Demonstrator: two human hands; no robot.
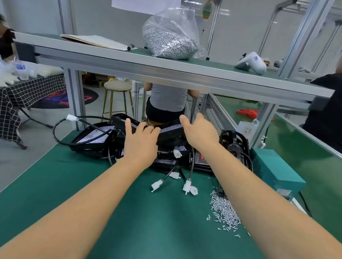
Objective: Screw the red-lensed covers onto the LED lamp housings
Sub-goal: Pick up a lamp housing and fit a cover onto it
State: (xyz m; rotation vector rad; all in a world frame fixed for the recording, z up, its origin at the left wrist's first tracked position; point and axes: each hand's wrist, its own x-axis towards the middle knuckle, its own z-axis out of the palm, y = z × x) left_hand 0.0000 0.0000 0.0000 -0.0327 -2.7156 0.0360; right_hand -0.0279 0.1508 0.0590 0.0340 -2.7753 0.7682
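A heap of black LED lamp housings with black cables and white plug connectors lies at the far end of the green bench. My left hand reaches over the heap, its fingers curled onto a black housing at the top. My right hand hovers just right of it with fingers spread, holding nothing. A red-lensed part shows low in the heap beneath my right wrist. Loose silver screws lie in a pile on the bench at the right.
A teal box stands right of the heap, black rings behind it. The shelf above bears a bag of screws, a notebook and a white electric screwdriver. People work at the left, behind and right.
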